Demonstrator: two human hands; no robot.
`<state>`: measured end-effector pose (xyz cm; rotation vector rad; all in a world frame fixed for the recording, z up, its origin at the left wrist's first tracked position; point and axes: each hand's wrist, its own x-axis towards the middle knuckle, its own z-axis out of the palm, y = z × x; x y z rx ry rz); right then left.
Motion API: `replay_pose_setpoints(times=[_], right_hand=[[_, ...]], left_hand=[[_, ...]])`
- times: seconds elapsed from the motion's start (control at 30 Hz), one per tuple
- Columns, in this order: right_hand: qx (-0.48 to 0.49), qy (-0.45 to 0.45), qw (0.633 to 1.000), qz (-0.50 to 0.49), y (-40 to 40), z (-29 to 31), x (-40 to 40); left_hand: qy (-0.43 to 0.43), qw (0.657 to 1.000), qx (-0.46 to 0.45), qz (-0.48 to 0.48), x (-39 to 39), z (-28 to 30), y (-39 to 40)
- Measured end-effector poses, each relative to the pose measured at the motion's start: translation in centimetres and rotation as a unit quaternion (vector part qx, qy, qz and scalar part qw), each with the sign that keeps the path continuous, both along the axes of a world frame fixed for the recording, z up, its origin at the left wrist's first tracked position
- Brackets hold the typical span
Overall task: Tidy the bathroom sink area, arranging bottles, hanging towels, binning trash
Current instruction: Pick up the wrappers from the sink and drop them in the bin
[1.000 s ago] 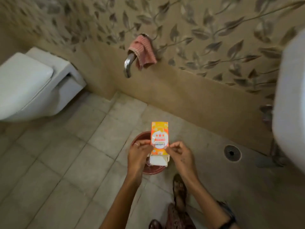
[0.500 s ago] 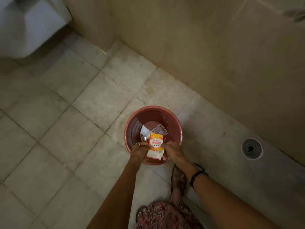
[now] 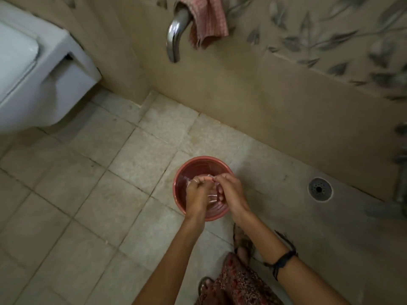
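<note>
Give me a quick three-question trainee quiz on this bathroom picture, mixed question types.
1. True or false: both hands are over the red bin.
2. The pink towel hangs on: A) the toilet, B) the metal wall bar, C) the bin.
3. Fill in: the floor drain lies to the ____ of the bin in the head view.

Key: 1 true; 2 B; 3 right.

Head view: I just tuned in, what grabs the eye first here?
Both hands, left hand and right hand, are low over the red bin on the tiled floor, fingers curled at something pale and crinkly; what it is I cannot tell. Above, a pink towel hangs on a chrome bar on the wall. The white toilet fills the upper left.
</note>
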<state>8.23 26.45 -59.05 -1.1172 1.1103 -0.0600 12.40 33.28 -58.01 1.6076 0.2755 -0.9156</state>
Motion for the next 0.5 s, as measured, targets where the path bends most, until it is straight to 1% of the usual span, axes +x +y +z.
replay_pose_setpoints(times=[0.1,0.23,0.4,0.5], right_hand=[[-0.055,-0.097,0.992,-0.063,-1.6,8.3,-1.7],[-0.098,-0.181,0.965,-0.164,-4.4,18.4,-4.5],[-0.180,-0.290,0.910,-0.236,-9.6,28.8,-9.6],[-0.215,-0.300,0.887,-0.279,-13.4,32.5,-14.0]], left_hand=[[-0.035,0.992,-0.116,-0.013,-1.2,7.0,-1.9],[-0.062,0.964,-0.240,-0.099,-3.0,16.6,-5.9],[-0.124,0.904,-0.345,-0.222,-6.1,26.6,-12.7],[-0.151,0.878,-0.358,-0.280,-9.6,30.4,-17.3]])
